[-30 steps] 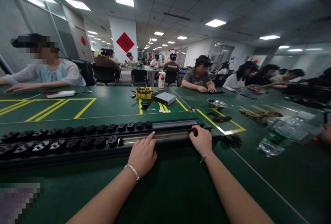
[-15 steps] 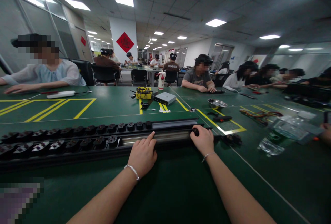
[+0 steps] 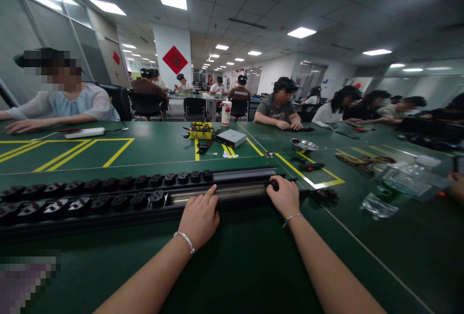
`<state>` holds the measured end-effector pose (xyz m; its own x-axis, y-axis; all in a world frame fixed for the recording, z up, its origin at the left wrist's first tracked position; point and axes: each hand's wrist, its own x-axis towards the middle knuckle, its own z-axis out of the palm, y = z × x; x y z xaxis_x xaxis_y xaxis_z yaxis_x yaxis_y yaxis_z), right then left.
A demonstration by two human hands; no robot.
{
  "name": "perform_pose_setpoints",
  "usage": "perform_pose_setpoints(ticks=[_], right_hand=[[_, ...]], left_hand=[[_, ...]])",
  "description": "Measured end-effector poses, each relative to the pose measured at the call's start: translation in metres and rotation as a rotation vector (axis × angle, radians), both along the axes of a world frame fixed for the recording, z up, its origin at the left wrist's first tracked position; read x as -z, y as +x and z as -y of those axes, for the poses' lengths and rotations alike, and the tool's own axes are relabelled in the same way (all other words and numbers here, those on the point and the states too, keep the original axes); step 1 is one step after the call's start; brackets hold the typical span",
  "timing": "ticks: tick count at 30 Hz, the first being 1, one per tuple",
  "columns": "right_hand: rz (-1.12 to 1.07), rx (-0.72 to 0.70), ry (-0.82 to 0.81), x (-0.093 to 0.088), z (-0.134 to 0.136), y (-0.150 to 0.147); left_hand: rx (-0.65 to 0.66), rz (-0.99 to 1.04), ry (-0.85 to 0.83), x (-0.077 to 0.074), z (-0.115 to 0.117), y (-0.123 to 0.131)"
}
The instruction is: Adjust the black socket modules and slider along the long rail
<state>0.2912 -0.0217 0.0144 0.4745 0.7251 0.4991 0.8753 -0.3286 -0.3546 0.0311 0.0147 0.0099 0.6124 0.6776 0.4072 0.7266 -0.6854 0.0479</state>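
Two long black rails lie side by side across the green table. Round black plug-like modules (image 3: 79, 206) fill the left part of the near rail (image 3: 232, 192), and more modules (image 3: 155, 180) sit in the far rail (image 3: 246, 174). My left hand (image 3: 199, 215) rests on the near rail's front edge, index finger stretched out over its bare metal channel, holding nothing that shows. At the right end of that rail, my right hand (image 3: 284, 197) has its fingers closed round a small black knob-like piece (image 3: 274, 185).
Beyond the rails are a yellow block with cables (image 3: 201, 130), a grey box (image 3: 231, 137), a white bottle (image 3: 225, 113) and a metal bowl (image 3: 304, 145). To the right are coloured wires (image 3: 364, 163) and a clear plastic bottle (image 3: 384, 198). People sit around the table.
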Motion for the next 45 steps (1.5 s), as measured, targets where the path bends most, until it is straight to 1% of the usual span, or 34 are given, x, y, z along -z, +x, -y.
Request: perform_pose_setpoints(ticks=[14,23,28,32,35,45], right_hand=[[0.012,-0.015,0.003,-0.001,-0.0001,0.0016],[-0.011,-0.001,-0.007,-0.0018,0.0005,0.0045],[-0.02,-0.017,-0.005,0.0001,0.001,0.0058],[0.024,0.011,0.024,0.0033,0.0012,0.0059],[0.016,0.008,0.022,0.0048,0.001,0.0066],[0.012,0.009,0.038,0.003,0.0011,0.0047]], left_hand=[[0.003,-0.004,0.015,0.0016,-0.0005,-0.0002],[0.005,0.005,0.014,0.0015,-0.0008,-0.0002],[0.01,0.005,0.016,0.0018,-0.0011,-0.0001],[0.007,0.006,0.017,0.002,-0.0013,0.0001],[0.008,0.004,0.016,0.0017,-0.0013,0.0002],[0.011,-0.005,0.033,0.0026,-0.0016,-0.0008]])
